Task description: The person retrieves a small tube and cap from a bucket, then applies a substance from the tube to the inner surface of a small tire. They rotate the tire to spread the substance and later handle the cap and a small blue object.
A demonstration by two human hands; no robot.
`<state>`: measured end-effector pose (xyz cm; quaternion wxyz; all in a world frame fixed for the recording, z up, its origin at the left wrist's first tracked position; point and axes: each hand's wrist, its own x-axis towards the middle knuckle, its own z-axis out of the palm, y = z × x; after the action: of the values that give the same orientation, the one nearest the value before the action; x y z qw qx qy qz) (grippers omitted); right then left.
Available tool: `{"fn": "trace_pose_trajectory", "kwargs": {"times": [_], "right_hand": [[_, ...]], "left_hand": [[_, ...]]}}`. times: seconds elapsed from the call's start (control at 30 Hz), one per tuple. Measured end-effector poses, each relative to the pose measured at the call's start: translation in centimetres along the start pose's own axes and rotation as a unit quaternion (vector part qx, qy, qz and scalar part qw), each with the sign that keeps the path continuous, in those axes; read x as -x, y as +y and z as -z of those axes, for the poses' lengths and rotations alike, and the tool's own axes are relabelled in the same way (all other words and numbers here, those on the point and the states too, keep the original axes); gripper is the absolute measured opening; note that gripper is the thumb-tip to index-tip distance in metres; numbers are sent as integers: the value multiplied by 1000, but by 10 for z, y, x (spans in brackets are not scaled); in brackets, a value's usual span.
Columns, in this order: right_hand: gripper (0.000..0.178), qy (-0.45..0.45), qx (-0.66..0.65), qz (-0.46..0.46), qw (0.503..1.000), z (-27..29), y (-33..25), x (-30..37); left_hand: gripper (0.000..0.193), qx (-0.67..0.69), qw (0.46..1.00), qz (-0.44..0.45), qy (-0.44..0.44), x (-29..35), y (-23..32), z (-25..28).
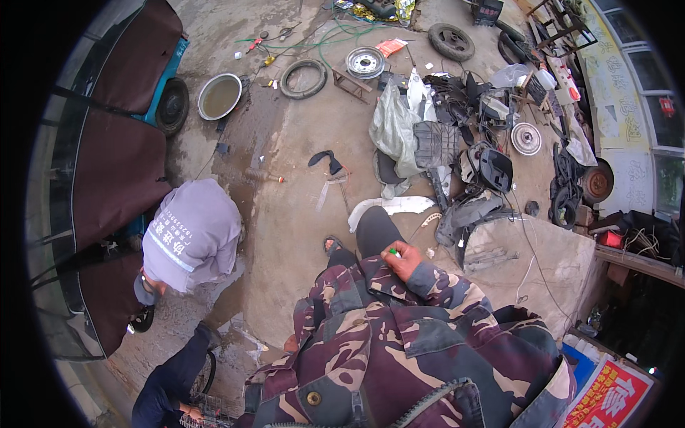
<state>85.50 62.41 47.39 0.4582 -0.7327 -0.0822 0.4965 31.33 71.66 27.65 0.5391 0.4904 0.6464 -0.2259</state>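
My right hand [404,261] is closed in front of my thigh, with a small green-and-white object [394,252] between thumb and fingers; most of it is covered, and its kind does not show. Of my left hand [290,344] only a sliver of skin appears beside the camouflage jacket [357,321], so its fingers are hidden. A curved white plastic panel [399,205] lies on the ground just beyond my knee. Past it rests a bent black part [327,160].
A bent-over person in a grey top [193,235] works by a covered vehicle [118,157] at left; another person's hand [191,411] is lower left. A water basin [220,97], tyre [303,79] and wheel rim [365,63] lie farther off. Scrap parts [485,167] pile up at right.
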Motion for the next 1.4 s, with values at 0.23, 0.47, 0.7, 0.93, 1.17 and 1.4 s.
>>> {"fn": "trace_pose_trajectory", "kwargs": {"times": [0.23,0.47,0.7,0.93,1.17,1.4], "right_hand": [[20,5,-13,-14,1000,23,2,-58],[30,-46,67,-13,997,66,-35,-171],[20,-18,-74,-56,996,155,-95,-262],[19,-41,-110,-134,984,199,-139,-312],[19,-42,-107,-134,984,205,-144,-339],[19,-25,-69,-130,989,203,-147,-360]], "left_hand": [[34,64,998,2,18,-14,97,12],[34,77,996,30,23,-25,233,1],[34,55,996,57,30,-37,387,-5],[34,70,995,47,55,-49,490,-4],[34,65,995,40,58,-64,530,4],[34,44,997,33,50,-88,531,22]]}}
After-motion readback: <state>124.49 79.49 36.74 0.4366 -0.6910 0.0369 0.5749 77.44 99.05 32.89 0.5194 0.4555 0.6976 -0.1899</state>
